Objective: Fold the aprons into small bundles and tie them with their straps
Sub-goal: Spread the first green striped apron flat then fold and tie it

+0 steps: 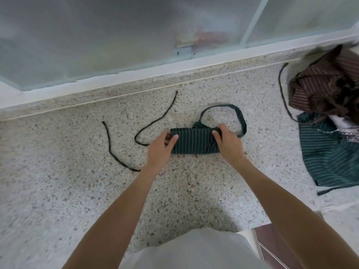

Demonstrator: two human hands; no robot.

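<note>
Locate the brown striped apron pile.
Head view, far right: the brown striped apron pile lies on the speckled floor by the wall, just behind the unfolded green striped apron.

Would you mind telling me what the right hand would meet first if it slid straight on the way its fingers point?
Probably the green neck loop beyond the folded apron that the right hand grips; past it, bare floor.
</note>
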